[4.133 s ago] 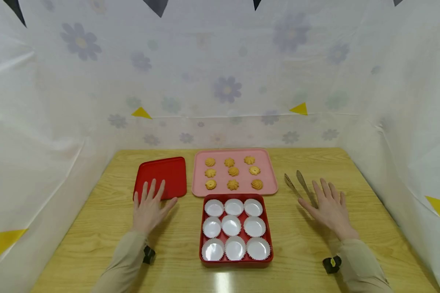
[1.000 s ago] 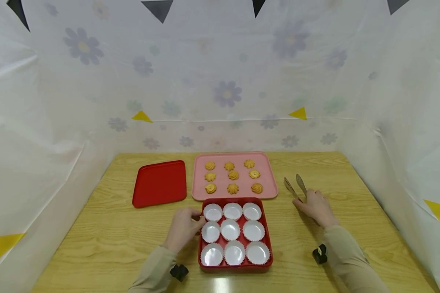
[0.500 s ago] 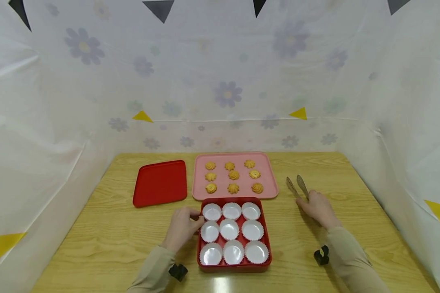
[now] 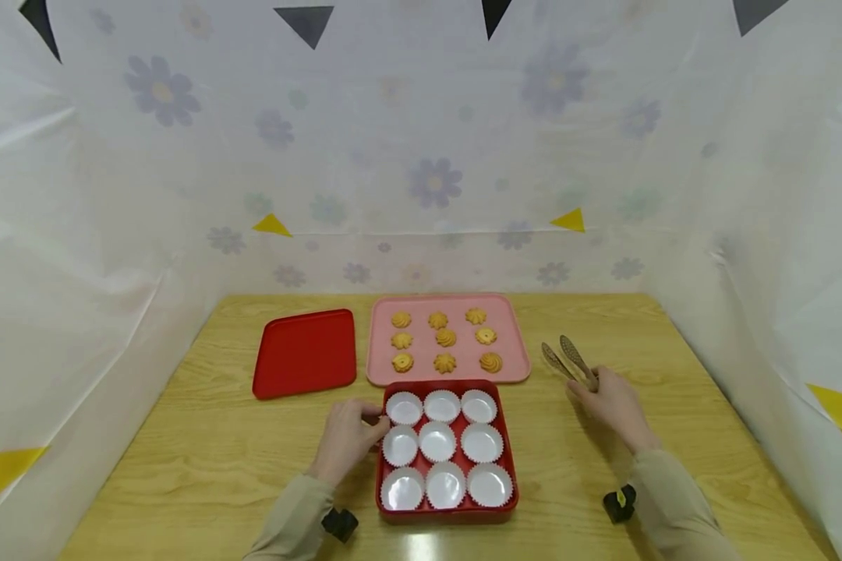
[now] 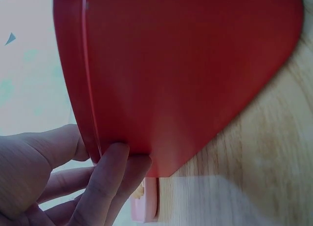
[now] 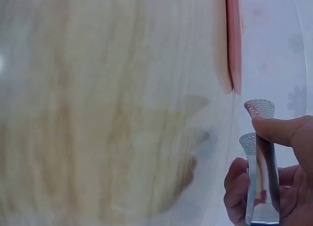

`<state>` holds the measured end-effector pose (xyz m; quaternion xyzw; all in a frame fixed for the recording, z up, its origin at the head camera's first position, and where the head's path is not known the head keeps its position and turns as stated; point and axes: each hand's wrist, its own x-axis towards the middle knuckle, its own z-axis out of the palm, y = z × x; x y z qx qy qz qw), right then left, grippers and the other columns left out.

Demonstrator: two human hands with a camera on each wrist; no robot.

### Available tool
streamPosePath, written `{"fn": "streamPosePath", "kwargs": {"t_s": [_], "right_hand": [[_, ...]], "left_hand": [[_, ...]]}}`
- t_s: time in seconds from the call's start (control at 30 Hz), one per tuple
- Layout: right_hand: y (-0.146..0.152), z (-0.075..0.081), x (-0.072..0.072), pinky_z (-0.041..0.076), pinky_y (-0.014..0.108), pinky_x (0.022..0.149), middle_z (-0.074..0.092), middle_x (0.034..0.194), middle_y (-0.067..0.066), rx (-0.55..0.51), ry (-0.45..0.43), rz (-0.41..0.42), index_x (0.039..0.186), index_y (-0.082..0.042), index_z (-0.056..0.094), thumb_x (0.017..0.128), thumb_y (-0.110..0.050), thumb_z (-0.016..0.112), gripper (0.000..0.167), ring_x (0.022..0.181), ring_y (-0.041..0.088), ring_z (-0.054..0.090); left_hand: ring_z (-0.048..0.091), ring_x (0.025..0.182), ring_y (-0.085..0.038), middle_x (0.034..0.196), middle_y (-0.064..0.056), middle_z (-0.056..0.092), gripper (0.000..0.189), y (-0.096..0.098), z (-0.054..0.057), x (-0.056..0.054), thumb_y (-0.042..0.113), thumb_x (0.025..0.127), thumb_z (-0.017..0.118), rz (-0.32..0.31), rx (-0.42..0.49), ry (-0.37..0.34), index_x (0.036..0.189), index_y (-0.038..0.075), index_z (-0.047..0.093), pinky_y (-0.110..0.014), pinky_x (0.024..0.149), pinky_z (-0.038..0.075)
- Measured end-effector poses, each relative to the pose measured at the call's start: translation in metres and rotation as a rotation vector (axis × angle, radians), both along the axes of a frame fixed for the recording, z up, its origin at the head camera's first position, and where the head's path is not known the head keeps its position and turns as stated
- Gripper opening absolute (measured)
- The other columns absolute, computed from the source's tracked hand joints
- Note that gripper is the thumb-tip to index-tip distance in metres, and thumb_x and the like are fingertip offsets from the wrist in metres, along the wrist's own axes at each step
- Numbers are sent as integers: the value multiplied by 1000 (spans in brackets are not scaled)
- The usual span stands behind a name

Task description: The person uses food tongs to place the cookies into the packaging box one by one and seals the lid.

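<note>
At its left wall, my left hand (image 4: 345, 440) pinches the red box (image 4: 447, 516), thumb at the rim and fingertips against the outer side, as the left wrist view shows. White fluted paper cups (image 4: 437, 442) sit in rows inside the box. To the right, my right hand (image 4: 613, 405) holds metal serving tongs (image 4: 577, 360) between thumb and fingers. Their perforated tips stand apart and point toward the back; in the right wrist view the tongs (image 6: 264, 187) have nothing between the tips. Behind the box lies a pink tray (image 4: 514, 354) bearing several piped cookies (image 4: 445, 337).
A flat red lid (image 4: 305, 354) lies at the back left of the wooden table (image 4: 203, 467). The box's back edge is close to the pink tray's front edge. White flowered sheeting (image 4: 435, 183) surrounds the table at the back and sides.
Both hands were spread open above the table at first. The left hand has come to the box's left wall; the right has taken the tongs, which have lately shifted and turned slightly.
</note>
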<state>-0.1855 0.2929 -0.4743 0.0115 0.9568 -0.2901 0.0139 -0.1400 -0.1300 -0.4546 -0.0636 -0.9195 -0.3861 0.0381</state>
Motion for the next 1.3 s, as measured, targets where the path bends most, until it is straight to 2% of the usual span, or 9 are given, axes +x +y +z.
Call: {"fn": "streamPosePath", "kwargs": {"t_s": [0.13,0.37,0.43,0.53,0.67,0.83,1.03,1.3], "right_hand": [[-2,2,3,42,33,56,64,80,15,-8,16,7,123,15,53,100,-41,58,61,60,16,55],[-8,8,5,44,33,58,70,91,16,46,99,59,126,6,61,96,-41,64,56,65,15,57],[-10,10,5,45,33,60,71,92,15,67,113,70,123,4,64,95,-41,65,53,68,15,57],[-13,12,4,42,33,58,70,87,11,82,116,81,107,-1,68,95,-41,66,41,65,15,54],[-19,17,2,34,30,52,63,72,6,94,103,88,88,-7,66,94,-39,68,32,55,15,44],[-26,24,0,33,29,48,60,70,4,84,72,116,96,-5,68,93,-36,69,31,53,14,41],[-35,30,-5,35,29,50,62,74,4,69,25,145,101,-3,66,91,-33,71,32,56,14,45],[-45,32,-14,40,30,52,66,77,4,95,-21,188,97,-4,68,92,-32,71,28,59,14,50]], "left_hand": [[51,67,-10,80,-6,77,16,0,-1,0,7,80,73,-3,2,0,92,1,81,-21,62,41],[53,66,-9,79,-6,76,14,1,-1,-1,8,80,72,4,0,0,90,1,80,-21,63,43],[53,67,-9,79,-5,76,14,1,-2,0,8,80,72,5,6,-6,90,1,80,-21,62,43],[55,68,-9,79,-5,76,13,1,-2,1,8,81,72,5,12,-13,89,2,80,-21,63,44],[55,68,-10,78,-5,76,12,1,-3,1,7,80,72,8,8,-9,88,2,80,-22,64,44],[56,69,-10,78,-5,76,11,1,-3,1,8,80,73,13,4,-8,87,4,80,-22,64,45],[56,69,-10,79,-5,76,12,0,-2,2,9,80,74,9,8,-9,88,3,80,-23,64,45],[58,70,-9,78,-4,76,9,0,-3,0,9,79,74,18,-3,6,84,6,80,-22,65,46]]}}
